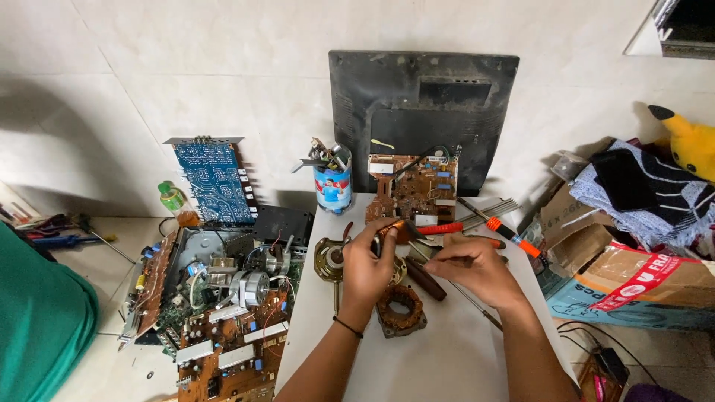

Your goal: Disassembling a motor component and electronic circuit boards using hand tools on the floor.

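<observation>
My left hand (366,269) pinches a small copper-wound motor part (389,232) just above the white desk (447,350), fingers closed round it. My right hand (477,268) is curled shut on a thin metal tool (426,260) whose tip points at that part. I judge the work goes best with the part held steady and the tip worked gently, clear of the fine windings. A square copper-wound stator (402,310) lies just below my hands.

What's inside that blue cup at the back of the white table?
The blue cup holds metal hand tools whose handles stick out above its rim. Their lower ends, and anything at the bottom, are hidden by the cup wall.
</observation>
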